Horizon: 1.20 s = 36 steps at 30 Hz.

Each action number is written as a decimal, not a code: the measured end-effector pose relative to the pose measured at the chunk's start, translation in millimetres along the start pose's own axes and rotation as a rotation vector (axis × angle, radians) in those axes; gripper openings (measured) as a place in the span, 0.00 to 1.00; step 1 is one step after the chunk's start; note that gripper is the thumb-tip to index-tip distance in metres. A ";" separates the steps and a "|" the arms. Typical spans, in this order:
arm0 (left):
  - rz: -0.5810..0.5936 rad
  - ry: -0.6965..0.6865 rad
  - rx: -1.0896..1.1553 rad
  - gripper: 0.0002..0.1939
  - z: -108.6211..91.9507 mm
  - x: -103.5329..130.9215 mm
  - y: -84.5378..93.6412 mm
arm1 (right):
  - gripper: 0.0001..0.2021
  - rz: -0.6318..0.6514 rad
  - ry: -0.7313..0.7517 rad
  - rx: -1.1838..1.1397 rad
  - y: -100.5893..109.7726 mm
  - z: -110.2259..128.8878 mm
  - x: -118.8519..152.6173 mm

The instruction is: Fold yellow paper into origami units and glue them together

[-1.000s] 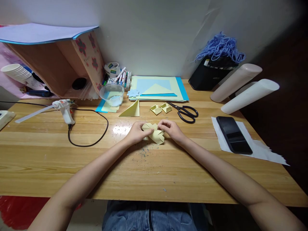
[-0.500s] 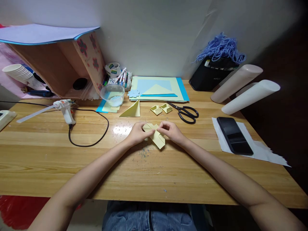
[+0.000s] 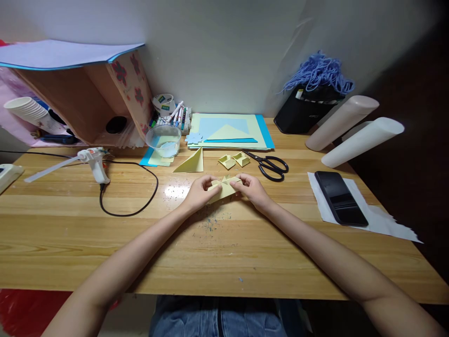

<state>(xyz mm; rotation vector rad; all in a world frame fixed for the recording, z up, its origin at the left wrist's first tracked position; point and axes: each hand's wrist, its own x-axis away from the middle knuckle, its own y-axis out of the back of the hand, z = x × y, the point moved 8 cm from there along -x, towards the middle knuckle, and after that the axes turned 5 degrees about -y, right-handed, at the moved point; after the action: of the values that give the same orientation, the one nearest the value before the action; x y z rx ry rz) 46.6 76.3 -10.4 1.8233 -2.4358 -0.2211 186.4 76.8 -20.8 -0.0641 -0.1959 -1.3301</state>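
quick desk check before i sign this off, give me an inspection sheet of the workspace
Surface: wooden table, small dark specks near the hands.
Work pieces: folded yellow paper in hand; two small folded pieces beyond it.
Clutter: black-handled scissors; phone on torn white paper; clear bowl.
Hands: left hand and right hand both grip the folded yellow paper.
Cables: black cord loops from the white glue gun.
Surroundings: grey wall; flower-patterned box; blue yarn atop a black holder.
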 end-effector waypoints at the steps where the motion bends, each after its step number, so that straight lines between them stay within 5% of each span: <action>1: 0.007 0.004 -0.021 0.14 1.4 0.1 -0.6 | 0.14 0.011 -0.001 0.015 -1.1 0.2 0.3; 7: -0.017 -0.025 -0.041 0.16 6.2 -1.5 3.9 | 0.14 0.093 -0.020 -0.015 -7.1 3.8 1.2; 12: 0.137 0.027 0.039 0.15 1.3 1.2 -2.8 | 0.16 0.195 -0.135 -0.166 -4.8 -1.5 -1.7; 18: 0.241 0.039 -0.005 0.15 -3.3 5.2 -8.5 | 0.13 0.333 -0.150 -0.104 -8.3 -3.9 0.8; 36: 0.354 -0.066 -0.149 0.14 -12.5 6.6 -14.3 | 0.12 0.454 -0.147 0.084 -18.0 3.2 5.8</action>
<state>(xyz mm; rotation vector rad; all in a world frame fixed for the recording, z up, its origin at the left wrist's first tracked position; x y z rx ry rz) 60.2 65.3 -0.5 1.3188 -2.6501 -0.4248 170.0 67.5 -17.8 -0.1279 -0.3406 -0.8639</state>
